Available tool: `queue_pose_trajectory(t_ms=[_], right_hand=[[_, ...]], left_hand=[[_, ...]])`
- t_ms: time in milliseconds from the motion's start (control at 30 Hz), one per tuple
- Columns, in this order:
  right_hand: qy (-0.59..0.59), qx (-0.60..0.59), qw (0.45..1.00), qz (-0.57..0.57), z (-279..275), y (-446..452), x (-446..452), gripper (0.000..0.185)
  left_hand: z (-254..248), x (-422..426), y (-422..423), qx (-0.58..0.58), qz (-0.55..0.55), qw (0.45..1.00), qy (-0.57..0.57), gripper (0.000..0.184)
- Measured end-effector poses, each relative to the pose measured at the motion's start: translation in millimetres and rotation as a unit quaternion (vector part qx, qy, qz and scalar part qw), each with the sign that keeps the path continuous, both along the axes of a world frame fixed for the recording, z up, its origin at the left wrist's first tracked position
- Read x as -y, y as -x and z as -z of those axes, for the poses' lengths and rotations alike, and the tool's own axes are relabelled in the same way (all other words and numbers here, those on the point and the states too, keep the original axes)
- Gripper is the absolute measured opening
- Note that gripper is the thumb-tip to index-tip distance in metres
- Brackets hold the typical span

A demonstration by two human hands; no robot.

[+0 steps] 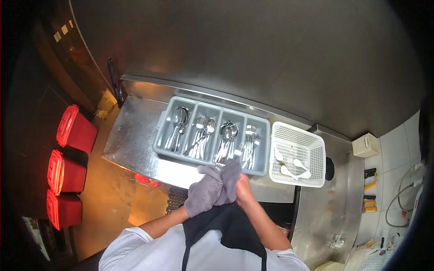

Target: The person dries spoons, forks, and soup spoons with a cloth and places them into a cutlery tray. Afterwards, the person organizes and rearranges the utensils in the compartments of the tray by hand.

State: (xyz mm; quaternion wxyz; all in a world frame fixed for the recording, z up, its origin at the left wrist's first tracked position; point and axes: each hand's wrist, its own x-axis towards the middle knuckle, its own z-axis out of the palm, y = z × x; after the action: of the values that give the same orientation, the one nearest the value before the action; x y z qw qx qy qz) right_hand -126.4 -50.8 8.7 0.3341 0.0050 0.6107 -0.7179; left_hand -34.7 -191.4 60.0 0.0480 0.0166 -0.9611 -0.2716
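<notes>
A grey cloth [205, 192] covers my left hand [192, 205], whose fingers are hidden under it. My right hand [244, 189] is closed on the cloth's right part. From the top of the cloth a fork [238, 149] sticks up, its handle hidden. Just beyond my hands lies a grey cutlery tray [163, 133] with several compartments. Spoons [181, 118] fill the leftmost one and forks [205, 128] the one beside it. More spoons [229, 132] lie in the third, and forks [252, 135] in the rightmost.
Right of the tray stands a white perforated basket [312, 149] holding several white spoons [300, 165]. Red lidded bins [81, 131] line the left side. Yellow-and-black handled tools [370, 206] hang on the right wall. A dark wall [253, 54] rises behind the metal counter [131, 131].
</notes>
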Motion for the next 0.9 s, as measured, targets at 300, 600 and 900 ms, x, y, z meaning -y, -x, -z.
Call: queue_pose_trajectory(t_ms=[300, 600, 900], right_hand=[[0.17, 0.15, 0.974, 0.02, 10, 70, -37, 0.028], [0.054, -0.045, 0.997, -0.021, 23, 42, -9, 0.014], [0.104, 0.146, 0.98, 0.087, -12, 17, -1, 0.02]], left_hand=[[110, -24, 7, -0.03, -0.051, 0.833, 0.55, 0.013], [2, -17, 12, 0.061, 0.1, 0.931, 0.345, 0.04], [7, -10, -1, 0.01, -0.025, 0.999, -0.047, 0.042]])
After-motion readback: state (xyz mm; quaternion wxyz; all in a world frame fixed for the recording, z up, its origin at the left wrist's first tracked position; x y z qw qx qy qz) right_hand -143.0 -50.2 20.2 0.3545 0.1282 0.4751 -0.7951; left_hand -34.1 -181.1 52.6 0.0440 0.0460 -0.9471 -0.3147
